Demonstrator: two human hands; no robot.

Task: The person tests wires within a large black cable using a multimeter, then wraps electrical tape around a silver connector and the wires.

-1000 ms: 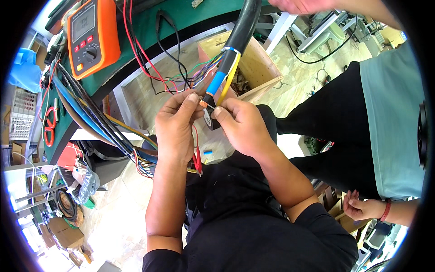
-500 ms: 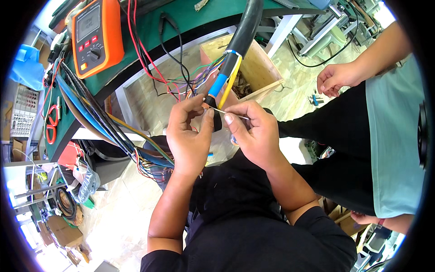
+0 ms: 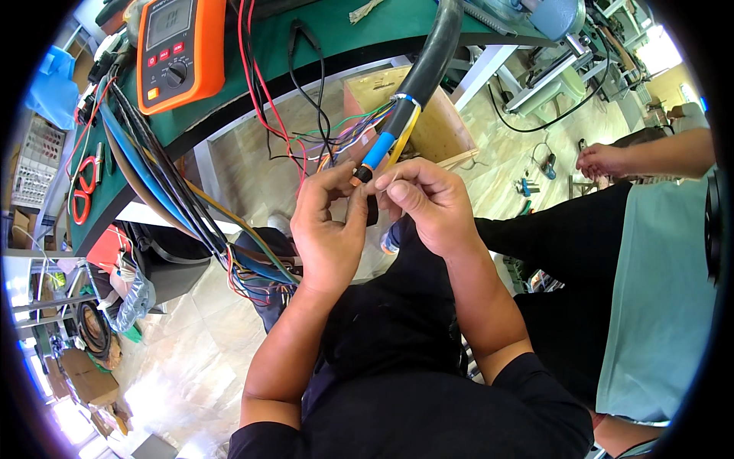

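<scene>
A thick black cable comes down from the bench, and out of it runs a blue cable core with a black-wrapped end and a bit of copper showing. My left hand has its thumb and forefinger closed at that end. Close on its right, my right hand pinches at the tip of the core; whatever is between its fingers is too small to make out. A yellow core and a bundle of thin coloured wires leave the cable just above both hands.
On the green bench lie an orange meter, red and black test leads and red-handled scissors. A wooden box stands below. More cables hang at left. A co-worker's hand is at right.
My hands have come closer together at the core's end, and the thin pale strand between them no longer shows. The view has shifted slightly. The co-worker's hand has moved right.
</scene>
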